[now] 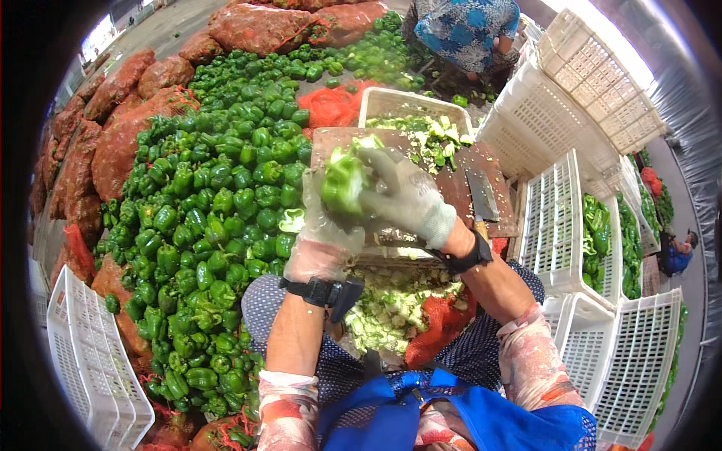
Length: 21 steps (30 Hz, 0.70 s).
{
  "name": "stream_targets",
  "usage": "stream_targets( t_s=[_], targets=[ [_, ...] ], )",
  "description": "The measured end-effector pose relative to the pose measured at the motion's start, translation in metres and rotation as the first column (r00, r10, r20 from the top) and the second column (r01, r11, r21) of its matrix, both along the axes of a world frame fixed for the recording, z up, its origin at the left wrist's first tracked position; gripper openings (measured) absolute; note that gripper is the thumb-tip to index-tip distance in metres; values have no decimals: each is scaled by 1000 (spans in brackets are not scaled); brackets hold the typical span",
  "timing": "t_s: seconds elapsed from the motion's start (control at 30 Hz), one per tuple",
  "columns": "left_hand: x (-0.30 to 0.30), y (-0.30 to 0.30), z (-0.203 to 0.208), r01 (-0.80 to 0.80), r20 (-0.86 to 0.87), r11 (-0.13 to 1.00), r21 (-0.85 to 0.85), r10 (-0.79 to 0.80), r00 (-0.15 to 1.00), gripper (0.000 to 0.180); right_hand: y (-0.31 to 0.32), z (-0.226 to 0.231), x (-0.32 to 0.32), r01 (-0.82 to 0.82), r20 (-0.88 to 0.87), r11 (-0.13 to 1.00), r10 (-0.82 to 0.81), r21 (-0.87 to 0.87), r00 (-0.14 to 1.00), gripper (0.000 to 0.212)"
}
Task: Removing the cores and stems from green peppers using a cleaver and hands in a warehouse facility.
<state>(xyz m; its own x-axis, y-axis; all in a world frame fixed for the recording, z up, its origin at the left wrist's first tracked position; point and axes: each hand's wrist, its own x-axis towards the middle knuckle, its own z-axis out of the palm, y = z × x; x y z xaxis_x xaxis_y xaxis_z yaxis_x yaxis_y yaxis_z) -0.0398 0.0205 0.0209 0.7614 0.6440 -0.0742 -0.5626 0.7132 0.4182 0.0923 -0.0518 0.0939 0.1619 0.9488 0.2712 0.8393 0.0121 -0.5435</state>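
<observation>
A cut green bell pepper (343,184) is held up over the near left part of the brown cutting board (492,159). My left hand (320,229), in a thin translucent glove, is closed round its left and lower side. From the right, my right hand (408,197), in a grey-and-white work glove, has its blurred fingers pressed against the pepper. A broad-bladed knife (481,197) rests at the board's right side, handle toward me. Pale green cuttings (391,312) are heaped below the board, between my knees.
Whole green peppers (218,203) spread in a large pile to the left, with filled red mesh sacks (128,135) behind. A white crate (376,105) with pepper pieces stands beyond the board. More white crates (553,218) are stacked at right. Another person (462,30) sits at the far side.
</observation>
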Motion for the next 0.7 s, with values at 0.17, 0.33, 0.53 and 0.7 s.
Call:
stream_targets(
  t_s=[0.17,0.33,0.53,0.7],
  targets=[
    [-5,2,11,171,298,978,116,-199,934,88,-32,1,-1,72,-164,971,-35,227,986,43],
    [18,-5,7,104,21,989,107,-106,994,78,-32,-22,-4,-119,-579,984,173,130,797,33],
    [26,-1,0,19,-259,969,246,47,965,75,-34,-51,18,-250,-319,929,332,272,888,42],
    [26,-1,-11,142,-397,954,265,-26,918,76,-42,-42,19,-209,-743,972,221,111,632,50]
  ],
)
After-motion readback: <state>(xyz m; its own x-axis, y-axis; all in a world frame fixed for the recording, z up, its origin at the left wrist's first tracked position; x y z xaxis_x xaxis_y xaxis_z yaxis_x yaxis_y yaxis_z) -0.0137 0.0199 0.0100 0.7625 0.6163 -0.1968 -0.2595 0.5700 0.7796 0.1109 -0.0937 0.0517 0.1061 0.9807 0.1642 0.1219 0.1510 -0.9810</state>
